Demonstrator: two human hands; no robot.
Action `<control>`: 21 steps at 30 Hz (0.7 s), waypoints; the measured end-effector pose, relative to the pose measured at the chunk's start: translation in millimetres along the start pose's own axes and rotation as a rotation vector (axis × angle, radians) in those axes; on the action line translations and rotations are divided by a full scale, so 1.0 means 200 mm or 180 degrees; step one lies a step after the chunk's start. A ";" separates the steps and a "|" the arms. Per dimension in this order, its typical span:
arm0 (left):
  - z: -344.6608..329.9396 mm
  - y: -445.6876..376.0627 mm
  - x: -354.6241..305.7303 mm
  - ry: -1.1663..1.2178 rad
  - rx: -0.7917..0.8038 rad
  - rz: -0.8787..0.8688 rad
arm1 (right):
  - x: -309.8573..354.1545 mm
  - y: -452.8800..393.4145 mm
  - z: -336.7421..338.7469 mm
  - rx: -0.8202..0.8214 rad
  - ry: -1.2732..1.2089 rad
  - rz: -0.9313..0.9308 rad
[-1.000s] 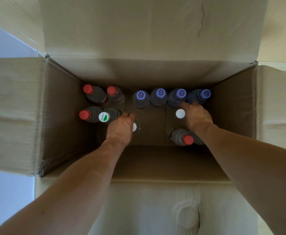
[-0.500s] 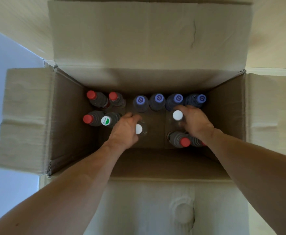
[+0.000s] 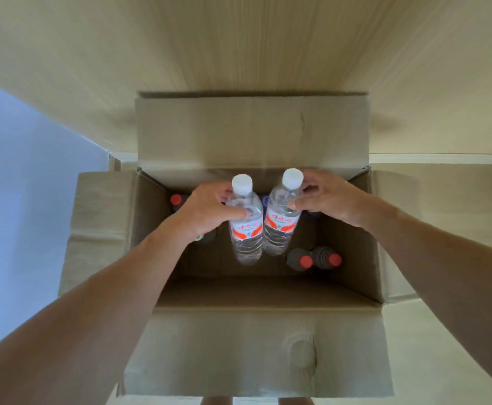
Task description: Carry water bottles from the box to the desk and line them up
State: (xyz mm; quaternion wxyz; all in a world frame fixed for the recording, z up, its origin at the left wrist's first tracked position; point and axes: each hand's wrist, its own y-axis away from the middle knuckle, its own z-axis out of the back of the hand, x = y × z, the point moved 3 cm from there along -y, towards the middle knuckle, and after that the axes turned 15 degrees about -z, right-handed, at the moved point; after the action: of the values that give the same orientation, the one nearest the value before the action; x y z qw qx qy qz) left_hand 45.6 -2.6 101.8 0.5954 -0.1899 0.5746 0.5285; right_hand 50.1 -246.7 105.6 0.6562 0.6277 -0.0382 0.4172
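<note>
The left grip (image 3: 207, 210) is curled round the shoulder of a clear water bottle (image 3: 246, 226) with a white cap, thumb across its front just above the red-and-white label. The right grip (image 3: 326, 200) pinches the neck and shoulder of a second clear water bottle (image 3: 281, 226), fingers up near its white cap and thumb lower on the shoulder. Both bottles are held above the open cardboard box (image 3: 262, 293), caps raised to about the level of its far rim, bases hanging over the interior; they sit just beside each other, bodies close or touching, the right one tilted slightly to the right. Down inside the box two dark bottles with red caps (image 3: 316, 260) stand near the right wall, and another red cap (image 3: 176, 199) shows at the far left, partly hidden by the left grip. The box flaps are folded outward
</note>
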 end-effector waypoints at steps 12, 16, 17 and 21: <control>-0.02 0.05 -0.33 0.1934 -0.0702 0.0741 | 0.22 0.21 -0.09 0.0261 -0.2261 -0.0698; -0.03 0.07 -0.37 0.2164 -0.0650 0.1131 | 0.21 0.24 -0.13 0.0436 -0.2678 -0.0988; -0.04 0.07 -0.38 0.2233 -0.0566 0.1170 | 0.21 0.25 -0.14 0.0470 -0.2782 -0.1050; -0.05 0.14 -0.43 0.2475 0.0050 0.1006 | 0.22 0.35 -0.15 0.0863 -0.2862 -0.1101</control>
State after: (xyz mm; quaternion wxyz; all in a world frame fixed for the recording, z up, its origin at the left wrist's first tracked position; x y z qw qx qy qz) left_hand 36.3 -35.2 186.4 0.2472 -0.2802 0.7825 0.4980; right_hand 22.2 -209.6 180.2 0.5468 0.8221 -0.1581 -0.0083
